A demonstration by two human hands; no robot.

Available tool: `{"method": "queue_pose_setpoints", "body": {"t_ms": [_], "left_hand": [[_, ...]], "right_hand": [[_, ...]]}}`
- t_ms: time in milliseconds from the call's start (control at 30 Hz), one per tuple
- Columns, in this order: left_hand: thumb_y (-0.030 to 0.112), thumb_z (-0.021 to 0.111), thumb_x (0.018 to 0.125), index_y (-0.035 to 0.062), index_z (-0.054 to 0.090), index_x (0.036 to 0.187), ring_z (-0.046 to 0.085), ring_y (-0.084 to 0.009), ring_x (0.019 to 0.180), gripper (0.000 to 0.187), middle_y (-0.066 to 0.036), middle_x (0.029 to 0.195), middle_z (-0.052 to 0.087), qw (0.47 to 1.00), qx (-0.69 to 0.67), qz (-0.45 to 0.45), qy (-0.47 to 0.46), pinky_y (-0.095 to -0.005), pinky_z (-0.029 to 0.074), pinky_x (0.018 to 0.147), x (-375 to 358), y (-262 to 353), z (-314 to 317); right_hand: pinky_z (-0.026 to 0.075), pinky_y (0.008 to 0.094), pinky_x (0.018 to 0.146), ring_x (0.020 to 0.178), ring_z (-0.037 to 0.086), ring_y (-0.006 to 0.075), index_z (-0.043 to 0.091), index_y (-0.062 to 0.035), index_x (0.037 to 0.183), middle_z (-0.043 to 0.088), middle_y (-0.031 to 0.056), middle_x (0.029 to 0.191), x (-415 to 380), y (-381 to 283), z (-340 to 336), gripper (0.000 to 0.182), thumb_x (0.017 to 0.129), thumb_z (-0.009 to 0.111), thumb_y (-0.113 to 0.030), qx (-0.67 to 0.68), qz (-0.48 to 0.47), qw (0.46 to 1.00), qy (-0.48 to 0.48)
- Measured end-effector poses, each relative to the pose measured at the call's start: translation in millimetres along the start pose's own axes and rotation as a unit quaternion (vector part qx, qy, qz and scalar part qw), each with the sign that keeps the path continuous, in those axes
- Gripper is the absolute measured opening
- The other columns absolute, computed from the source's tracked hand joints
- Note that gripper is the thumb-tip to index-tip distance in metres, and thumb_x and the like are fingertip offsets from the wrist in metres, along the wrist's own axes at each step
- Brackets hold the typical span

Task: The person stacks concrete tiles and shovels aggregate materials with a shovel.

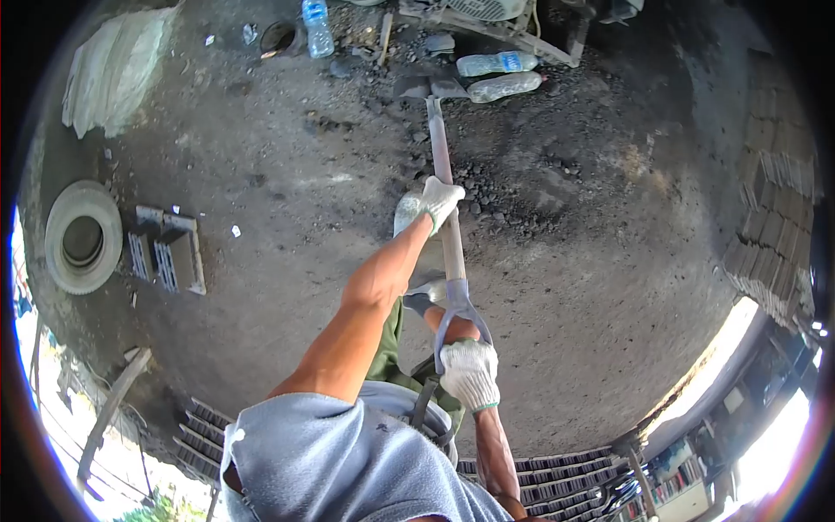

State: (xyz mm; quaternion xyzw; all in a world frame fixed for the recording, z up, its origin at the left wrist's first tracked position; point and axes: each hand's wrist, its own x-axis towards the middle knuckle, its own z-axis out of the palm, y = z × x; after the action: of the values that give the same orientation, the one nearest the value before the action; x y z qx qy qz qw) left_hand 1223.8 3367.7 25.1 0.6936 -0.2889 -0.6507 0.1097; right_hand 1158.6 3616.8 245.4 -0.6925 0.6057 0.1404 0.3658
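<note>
Far left on the floor I see a round ring and hollow blocks. Moving right, my left hand has gloved fingers wrapped tight round the shovel shaft partway down, blade out front near the dark rubble. Right hand is clenched on the D-grip close to my waist. Looks stiff and front-heavy to me, so a wide two-handed hold suits it. The blade edge is hard to make out against the bottles, and the stacked bricks blur at the rim.
</note>
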Motion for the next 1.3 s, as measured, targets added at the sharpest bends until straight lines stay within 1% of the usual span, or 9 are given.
{"method": "queue_pose_setpoints", "body": {"t_ms": [133,233,433,567,733,833,1067,1100,1300], "left_hand": [[0.012,0.071,0.073,-0.0098,0.059,0.100,0.066,-0.0261,0.062,0.037,-0.012,0.075,0.064,0.996,-0.005,-0.048,-0.072,-0.0399,0.051,0.056,-42,-29,17],[0.019,0.074,0.072,-0.0042,0.063,0.087,0.065,-0.0252,0.062,0.030,-0.013,0.074,0.066,0.999,-0.017,-0.032,-0.022,-0.0402,0.051,0.056,-68,-156,108],[0.014,0.074,0.077,-0.0013,0.060,0.082,0.061,-0.0185,0.054,0.022,-0.006,0.066,0.061,0.958,-0.238,-0.150,-0.058,-0.0354,0.046,0.046,-174,-137,137],[0.011,0.074,0.078,-0.0048,0.051,0.103,0.063,-0.0212,0.054,0.037,-0.009,0.070,0.061,0.959,-0.259,-0.110,0.015,-0.0358,0.048,0.045,-157,-72,51],[0.015,0.068,0.080,0.0001,0.062,0.075,0.060,-0.0212,0.049,0.017,-0.007,0.060,0.058,0.931,-0.287,0.028,0.224,-0.0384,0.045,0.044,-15,-50,-68],[0.017,0.071,0.080,-0.0003,0.061,0.070,0.060,-0.0203,0.050,0.023,-0.006,0.059,0.058,0.938,-0.283,0.022,0.200,-0.0378,0.047,0.046,23,-40,-102],[0.029,0.071,0.080,-0.0128,0.057,0.114,0.069,-0.0305,0.089,0.056,-0.017,0.088,0.068,0.973,-0.199,-0.031,0.114,-0.0447,0.054,0.077,-35,-150,169],[0.028,0.075,0.081,-0.0062,0.063,0.081,0.057,-0.0151,0.062,0.036,-0.004,0.067,0.059,0.966,-0.209,-0.015,0.154,-0.0393,0.045,0.054,-68,-150,213],[0.025,0.074,0.085,-0.0005,0.061,0.073,0.059,-0.0168,0.051,0.030,-0.003,0.062,0.059,0.979,-0.182,-0.085,0.044,-0.0343,0.047,0.047,-185,-187,345]], "right_hand": [[0.056,0.0462,0.063,0.064,0.068,0.0332,0.073,-0.0070,0.071,0.070,0.0168,0.079,-36,3,-18,0.011,0.067,0.070,-0.017,0.028,0.045,0.989,-0.138],[0.055,0.0462,0.065,0.065,0.068,0.0335,0.071,-0.0061,0.071,0.069,0.0166,0.078,-95,18,-25,0.012,0.067,0.069,-0.017,0.025,0.043,0.981,-0.186],[0.055,0.0463,0.067,0.068,0.067,0.0341,0.069,-0.0041,0.071,0.067,0.0162,0.077,-136,50,-51,0.012,0.067,0.068,-0.015,-0.037,0.018,0.978,-0.204],[0.054,0.0463,0.068,0.070,0.067,0.0346,0.068,-0.0028,0.072,0.065,0.0159,0.077,-104,62,-67,0.013,0.067,0.068,-0.015,-0.070,-0.030,0.989,-0.124],[0.052,0.0464,0.069,0.073,0.065,0.0348,0.066,-0.0036,0.070,0.063,0.0149,0.074,39,65,-61,0.013,0.066,0.067,-0.016,-0.100,-0.266,0.958,0.027],[0.046,0.0456,0.064,0.072,0.065,0.0326,0.065,-0.0103,0.067,0.063,0.0121,0.070,65,69,-44,0.016,0.062,0.067,-0.025,-0.125,-0.283,0.949,0.057],[0.056,0.0426,0.062,0.071,0.075,0.0281,0.077,-0.0132,0.074,0.072,0.0111,0.069,-89,204,-49,0.014,0.069,0.069,-0.024,-0.197,-0.104,0.932,-0.287],[0.056,0.0428,0.062,0.071,0.075,0.0283,0.077,-0.0135,0.074,0.072,0.0109,0.069,-118,225,-49,0.014,0.069,0.070,-0.024,-0.204,-0.095,0.921,-0.319],[0.056,0.0439,0.059,0.067,0.074,0.0294,0.077,-0.0156,0.073,0.072,0.0098,0.068,-273,295,-38,0.013,0.068,0.070,-0.025,-0.153,-0.059,0.934,-0.317]]}}
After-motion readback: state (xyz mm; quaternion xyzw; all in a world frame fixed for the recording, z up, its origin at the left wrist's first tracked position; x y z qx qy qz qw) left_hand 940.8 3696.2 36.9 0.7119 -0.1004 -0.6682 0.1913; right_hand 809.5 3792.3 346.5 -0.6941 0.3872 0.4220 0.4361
